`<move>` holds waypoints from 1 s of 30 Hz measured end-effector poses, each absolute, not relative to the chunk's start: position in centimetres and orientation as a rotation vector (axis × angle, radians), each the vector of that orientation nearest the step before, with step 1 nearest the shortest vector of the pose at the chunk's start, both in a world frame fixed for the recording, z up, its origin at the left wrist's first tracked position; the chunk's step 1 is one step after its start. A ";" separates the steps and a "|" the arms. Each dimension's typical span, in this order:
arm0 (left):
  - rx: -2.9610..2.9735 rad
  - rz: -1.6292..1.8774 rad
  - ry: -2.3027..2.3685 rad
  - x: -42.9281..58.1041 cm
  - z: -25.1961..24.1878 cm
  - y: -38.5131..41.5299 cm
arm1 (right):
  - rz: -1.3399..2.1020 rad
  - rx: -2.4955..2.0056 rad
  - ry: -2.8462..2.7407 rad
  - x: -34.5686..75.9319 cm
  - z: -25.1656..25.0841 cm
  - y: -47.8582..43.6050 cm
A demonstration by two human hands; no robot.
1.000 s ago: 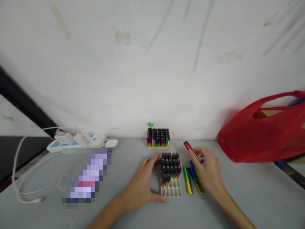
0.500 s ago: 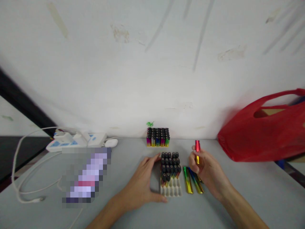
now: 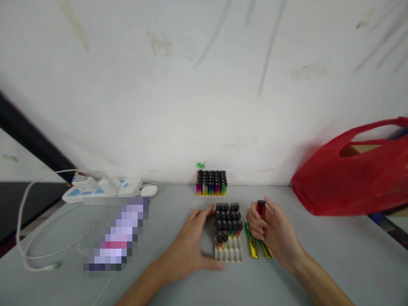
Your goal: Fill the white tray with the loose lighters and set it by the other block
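Note:
A white slotted tray (image 3: 230,255) lies on the grey table, its far rows filled with upright black-capped lighters (image 3: 227,222) and its near row bare. My left hand (image 3: 190,246) cups the tray's left side, thumb at its near corner. Just right of the tray, my right hand (image 3: 273,231) is closed round a red lighter (image 3: 261,208) held upright, black cap on top. Two loose lighters, gold-green (image 3: 252,247) and another (image 3: 265,250), lie on the table under that hand.
A second block of black-capped coloured lighters (image 3: 211,183) stands against the wall. A red plastic bag (image 3: 353,172) sits at the right. A white power strip (image 3: 102,188) with cables and a blurred patch (image 3: 114,233) lie at the left.
My right hand lifted the red lighter off the table, turned it from slanted to upright, and drew it down into its fingers, closer to the tray. My left hand stayed on the tray.

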State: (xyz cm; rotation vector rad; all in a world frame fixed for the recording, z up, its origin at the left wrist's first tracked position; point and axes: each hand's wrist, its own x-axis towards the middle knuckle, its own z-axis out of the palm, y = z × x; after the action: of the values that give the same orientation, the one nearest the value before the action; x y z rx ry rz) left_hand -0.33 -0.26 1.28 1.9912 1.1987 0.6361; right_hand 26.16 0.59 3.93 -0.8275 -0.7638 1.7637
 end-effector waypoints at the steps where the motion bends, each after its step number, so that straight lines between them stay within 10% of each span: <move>1: 1.992 0.635 1.196 -0.3 1.2 -0.3 | 1.778 -0.812 -0.776 26.1 3.9 0.6; 30: 2.004 0.658 1.179 -0.3 1.2 -0.3 | 1.715 -1.039 -0.790 25.6 2.3 0.1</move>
State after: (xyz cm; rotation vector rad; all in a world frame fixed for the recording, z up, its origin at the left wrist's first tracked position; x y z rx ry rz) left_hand -0.35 -0.34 1.17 2.0040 1.1787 0.6577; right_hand 25.57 0.07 2.25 -1.0394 -0.7895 1.7151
